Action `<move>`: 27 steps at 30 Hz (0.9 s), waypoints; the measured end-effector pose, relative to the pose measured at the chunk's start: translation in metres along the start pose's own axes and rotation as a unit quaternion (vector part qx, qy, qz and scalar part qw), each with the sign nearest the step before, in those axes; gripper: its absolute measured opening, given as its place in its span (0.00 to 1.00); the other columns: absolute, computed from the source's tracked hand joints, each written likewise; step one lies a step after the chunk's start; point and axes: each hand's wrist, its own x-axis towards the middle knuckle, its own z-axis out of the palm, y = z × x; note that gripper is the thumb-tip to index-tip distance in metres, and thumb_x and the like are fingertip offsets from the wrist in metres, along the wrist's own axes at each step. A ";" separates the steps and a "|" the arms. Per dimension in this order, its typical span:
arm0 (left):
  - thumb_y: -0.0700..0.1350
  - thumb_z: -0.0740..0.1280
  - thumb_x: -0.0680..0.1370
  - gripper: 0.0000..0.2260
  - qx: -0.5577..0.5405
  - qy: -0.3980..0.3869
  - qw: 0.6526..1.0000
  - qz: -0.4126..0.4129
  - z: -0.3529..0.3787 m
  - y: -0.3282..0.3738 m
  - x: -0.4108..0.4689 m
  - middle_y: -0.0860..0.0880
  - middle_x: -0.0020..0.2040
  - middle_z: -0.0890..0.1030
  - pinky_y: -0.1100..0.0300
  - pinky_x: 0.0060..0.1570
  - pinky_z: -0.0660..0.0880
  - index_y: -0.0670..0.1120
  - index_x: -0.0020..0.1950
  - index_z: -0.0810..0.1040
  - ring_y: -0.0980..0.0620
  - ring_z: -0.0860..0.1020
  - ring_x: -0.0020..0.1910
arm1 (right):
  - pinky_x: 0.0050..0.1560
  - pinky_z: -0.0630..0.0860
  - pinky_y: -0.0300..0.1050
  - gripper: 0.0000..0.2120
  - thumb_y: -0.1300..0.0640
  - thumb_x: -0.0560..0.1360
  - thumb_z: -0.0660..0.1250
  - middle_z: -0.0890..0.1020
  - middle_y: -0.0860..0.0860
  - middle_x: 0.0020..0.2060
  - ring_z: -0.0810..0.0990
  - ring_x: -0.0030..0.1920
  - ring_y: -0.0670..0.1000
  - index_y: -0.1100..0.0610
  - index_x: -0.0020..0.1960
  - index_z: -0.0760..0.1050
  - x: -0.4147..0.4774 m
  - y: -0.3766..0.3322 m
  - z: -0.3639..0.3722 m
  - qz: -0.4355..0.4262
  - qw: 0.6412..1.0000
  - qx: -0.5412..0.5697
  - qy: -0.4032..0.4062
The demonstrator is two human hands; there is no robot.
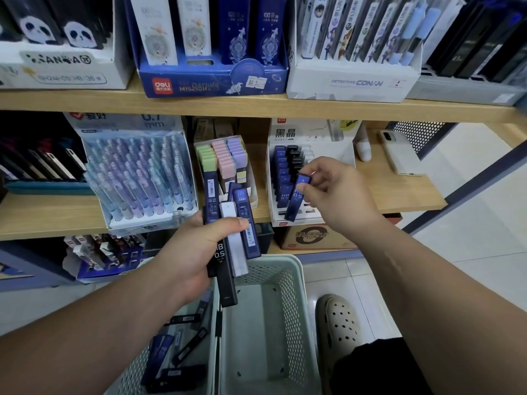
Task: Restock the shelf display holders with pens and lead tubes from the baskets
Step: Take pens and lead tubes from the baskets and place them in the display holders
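My left hand (188, 252) grips a fanned bundle of lead tubes (233, 223), blue, black and white ones, above the baskets. My right hand (333, 192) pinches one blue lead tube (296, 198) marked 0.5, held upright just in front of the white display holder (342, 155) on the middle shelf. That holder has rows of blue and black tubes (282, 169) in its left slots. Below, the left basket (134, 369) contains several loose blue and black tubes (176, 354), and the right basket (296, 280) looks bare inside.
A holder of pastel pens (139, 178) and a box of pastel erasers (228, 158) stand left of the display holder. A white phone (399, 152) lies on the shelf to the right. My foot in a beige clog (339, 320) is beside the right basket. Upper shelf carries several boxes.
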 end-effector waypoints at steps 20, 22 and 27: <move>0.39 0.74 0.73 0.09 -0.012 -0.020 1.000 0.011 -0.002 0.004 -0.006 0.45 0.49 0.87 0.56 0.32 0.80 0.50 0.50 0.84 0.46 0.86 0.45 | 0.50 0.81 0.50 0.09 0.61 0.77 0.71 0.81 0.46 0.40 0.82 0.42 0.50 0.53 0.56 0.83 -0.002 0.004 0.018 -0.095 0.989 -0.117 -0.003; 0.40 0.74 0.73 0.10 -0.004 -0.020 1.000 0.009 -0.003 0.004 -0.006 0.46 0.51 0.87 0.55 0.37 0.81 0.51 0.52 0.84 0.45 0.86 0.48 | 0.51 0.80 0.49 0.10 0.61 0.77 0.72 0.83 0.48 0.42 0.82 0.44 0.51 0.54 0.57 0.84 0.000 0.004 0.020 -0.094 0.986 -0.133 -0.010; 0.41 0.75 0.73 0.08 0.013 -0.019 1.000 0.008 -0.006 0.004 -0.004 0.48 0.50 0.87 0.55 0.39 0.80 0.55 0.46 0.86 0.47 0.86 0.48 | 0.47 0.68 0.38 0.11 0.61 0.76 0.73 0.78 0.51 0.47 0.76 0.46 0.49 0.54 0.58 0.85 0.003 0.007 0.024 -0.098 0.976 -0.195 0.012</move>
